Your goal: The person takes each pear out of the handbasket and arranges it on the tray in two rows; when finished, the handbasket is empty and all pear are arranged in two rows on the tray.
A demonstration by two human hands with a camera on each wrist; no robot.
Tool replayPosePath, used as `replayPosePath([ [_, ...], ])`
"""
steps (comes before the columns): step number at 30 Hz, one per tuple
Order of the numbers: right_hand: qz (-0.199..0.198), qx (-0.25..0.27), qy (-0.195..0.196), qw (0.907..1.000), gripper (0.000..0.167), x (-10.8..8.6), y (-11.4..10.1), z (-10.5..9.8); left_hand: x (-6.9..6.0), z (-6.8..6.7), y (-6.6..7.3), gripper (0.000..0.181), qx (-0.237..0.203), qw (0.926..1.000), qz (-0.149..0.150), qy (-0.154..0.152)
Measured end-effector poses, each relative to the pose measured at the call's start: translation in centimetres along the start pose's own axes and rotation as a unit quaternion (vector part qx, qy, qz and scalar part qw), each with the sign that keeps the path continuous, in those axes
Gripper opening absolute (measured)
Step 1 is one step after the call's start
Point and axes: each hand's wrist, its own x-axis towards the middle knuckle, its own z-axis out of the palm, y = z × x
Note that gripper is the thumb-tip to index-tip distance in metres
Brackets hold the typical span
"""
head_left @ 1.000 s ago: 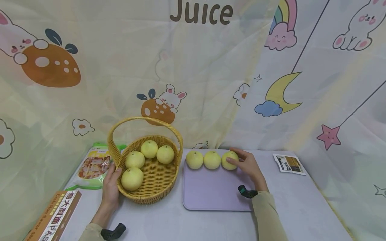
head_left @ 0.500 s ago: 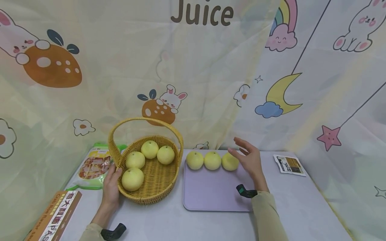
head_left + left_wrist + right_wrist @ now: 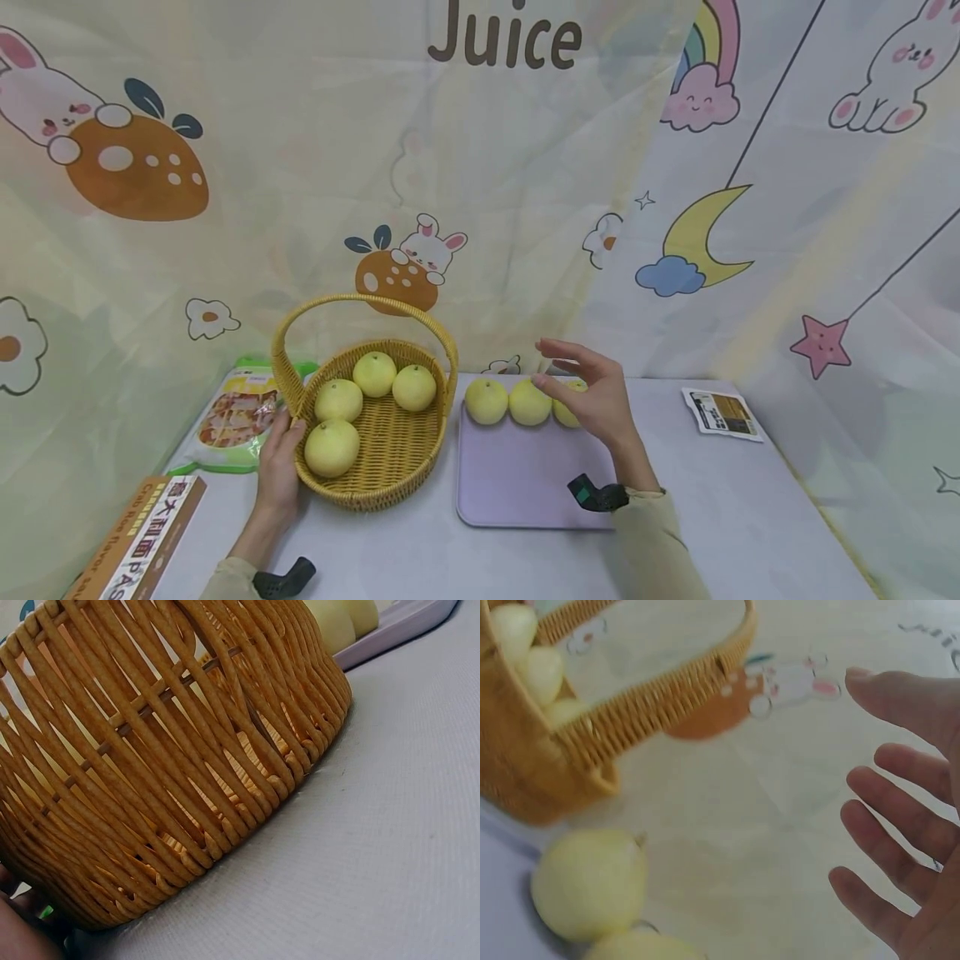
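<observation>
My left hand holds the left side of a yellow wicker basket, its thumb near the rim. Several round, pale yellow pears lie in the basket, mostly along its left and back. Three more pears stand in a row at the back of a light purple tray. Over the right end of that row hovers my right hand, fingers spread and holding nothing, partly hiding the rightmost pear. In the right wrist view its fingers are apart from the pears.
Left of the basket lie a green-edged food bag and a brown and white pasta box. A small sachet lies at the back right of the white table. A printed cloth hangs behind.
My right hand has let go of the rightmost pear on the tray, lifted, and moved left above the row. The left hand stays at the basket.
</observation>
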Motion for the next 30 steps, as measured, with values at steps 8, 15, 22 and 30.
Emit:
replayPosePath([
  [8, -0.003, 0.065, -0.080, 0.9947, 0.049, -0.3, -1.0, 3.3, -0.1, 0.0, 0.0, 0.056, 0.005, 1.0000, -0.001, 0.002],
  [15, 0.000, 0.075, -0.138, 0.9876, 0.049, -0.8, -1.8, 7.0, -0.2, -0.2, 0.0, 0.056, 0.010, 0.9999, -0.005, 0.009],
  [22, 0.005, 0.069, -0.206, 0.9761, 0.047, -1.0, -2.6, 11.2, -0.1, -0.1, 0.0, 0.056, 0.007, 0.9999, -0.005, 0.010],
  [30, 0.014, 0.047, -0.278, 0.9593, 0.054, -0.1, -3.3, 14.7, 0.0, 0.0, 0.1, 0.055, 0.016, 0.9999, -0.003, 0.000],
])
